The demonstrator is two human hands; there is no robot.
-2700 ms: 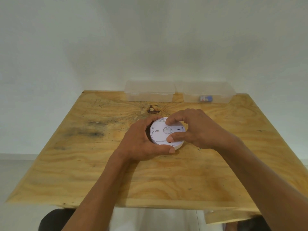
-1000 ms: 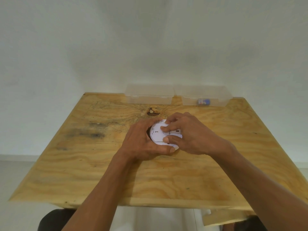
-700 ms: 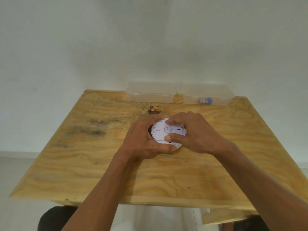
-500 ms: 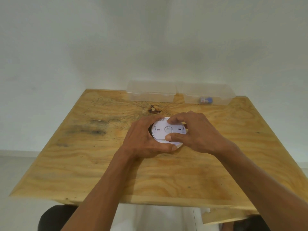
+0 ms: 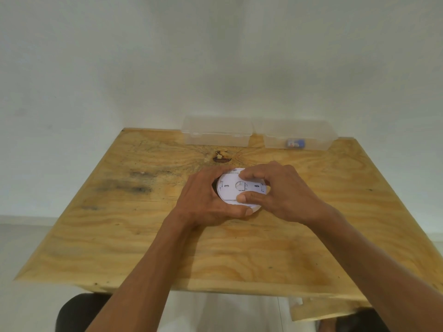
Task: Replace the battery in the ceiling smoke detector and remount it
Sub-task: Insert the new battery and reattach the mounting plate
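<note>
A round white smoke detector (image 5: 231, 190) lies on the wooden table (image 5: 148, 236) with its flat back plate facing up. My left hand (image 5: 203, 200) cups its left and near side, thumb along the near rim. My right hand (image 5: 280, 190) grips the back plate from the right, thumb and forefinger pressed on its top face. A small blue battery (image 5: 296, 143) lies inside the right clear box. The detector's underside and far rim are hidden by my fingers.
Two clear plastic boxes stand at the table's far edge against the white wall: the left box (image 5: 217, 133) and the right box (image 5: 297, 136). A dark knot (image 5: 221, 157) marks the wood behind the detector. Dark shoes show below the table's near edge.
My right hand's fingers have shifted around the plate, thumb and forefinger sliding across its top. The left hand has kept its hold and the detector stays in the same spot.
</note>
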